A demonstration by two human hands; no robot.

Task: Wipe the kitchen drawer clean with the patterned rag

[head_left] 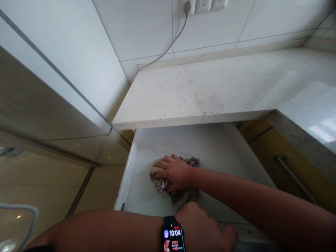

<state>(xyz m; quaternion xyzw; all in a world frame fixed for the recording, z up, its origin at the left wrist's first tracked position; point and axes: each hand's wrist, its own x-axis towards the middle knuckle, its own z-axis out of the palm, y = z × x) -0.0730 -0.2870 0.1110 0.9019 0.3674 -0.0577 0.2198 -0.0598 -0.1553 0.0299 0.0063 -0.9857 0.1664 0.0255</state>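
A crumpled brown and beige patterned cloth (pixel 160 182) lies on the bottom of a pulled-out white drawer (pixel 143 196). My right hand (pixel 175 171) presses down on this cloth from above, palm down, its fingers spread over the left part. In front of it, at the drawer's near edge, is my left hand (pixel 203 225), closed with curled fingers around the drawer front. A black smartwatch (pixel 173 234) with a lit screen sits on my left wrist. The undersides of both hands are hidden, and my right forearm crosses the drawer's right side.
Above the drawer runs a speckled stone countertop (pixel 160 94) with an overhanging edge. A grey cord (pixel 172 43) leads from a wall socket (pixel 203 5) to the counter's back corner. A tall white cabinet (pixel 65 45) stands left. A metal handle (pixel 294 178) is at the right.
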